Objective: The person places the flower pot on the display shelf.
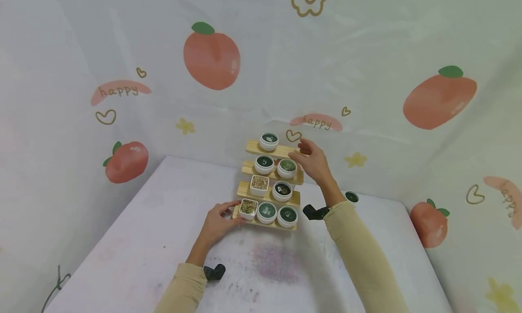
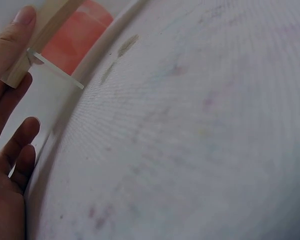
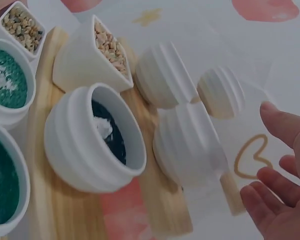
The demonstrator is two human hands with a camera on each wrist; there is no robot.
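Observation:
A stepped wooden display stand [image 1: 287, 151] carries several small white pots on its tiers. My left hand [image 1: 216, 222] pinches the left end of the bottom tier [image 2: 52, 25], thumb on one side and a finger on the other. Beside it sits a square pot of greenish grains [image 1: 248, 208]. My right hand [image 1: 313, 160], fingers spread and holding nothing, is at the right end of the top tier. In the right wrist view this hand [image 3: 285, 185] appears apart from the board. A round dark-green-topped pot [image 1: 269, 140] stands on the left of the top tier.
Another round pot [image 1: 351, 197] stands on the white table [image 1: 171, 204] at the right, partly behind the right forearm. A fruit-printed sheet [image 1: 261, 68] hangs close behind the stand. A dark cord [image 1: 58, 279] lies at the far left.

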